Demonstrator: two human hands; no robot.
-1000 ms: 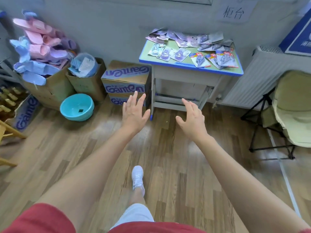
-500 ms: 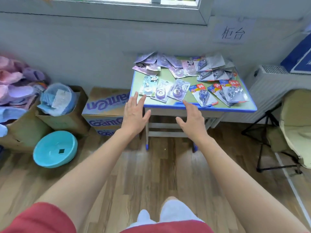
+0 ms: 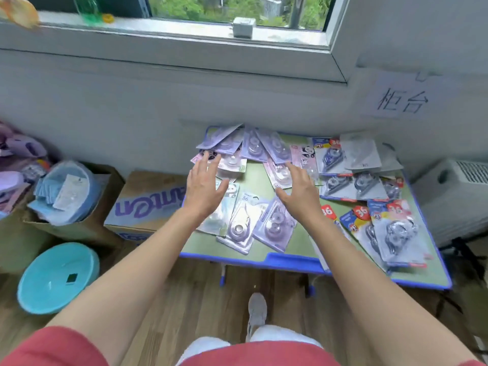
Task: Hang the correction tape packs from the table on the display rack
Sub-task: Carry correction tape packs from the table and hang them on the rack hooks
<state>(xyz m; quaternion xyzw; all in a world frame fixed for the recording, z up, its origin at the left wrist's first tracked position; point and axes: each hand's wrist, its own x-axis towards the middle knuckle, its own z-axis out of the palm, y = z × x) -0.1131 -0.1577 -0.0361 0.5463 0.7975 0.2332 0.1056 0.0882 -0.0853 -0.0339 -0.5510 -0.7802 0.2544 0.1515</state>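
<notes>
Many correction tape packs point(image 3: 239, 228) lie flat and overlapping across the green table point(image 3: 290, 258), purple ones toward its left and far edge, red-and-blue ones toward its right. Left hand point(image 3: 203, 188) is over the table's left side, fingers straight and spread, gripping nothing. Right hand point(image 3: 298, 192) is over the table's middle, fingers likewise spread and empty. I cannot tell whether either palm touches the packs beneath. Left of the table stands a cardboard box point(image 3: 142, 204); further left, on the floor, a teal basin point(image 3: 55, 278). Right of the table, a white radiator point(image 3: 454, 196).
</notes>
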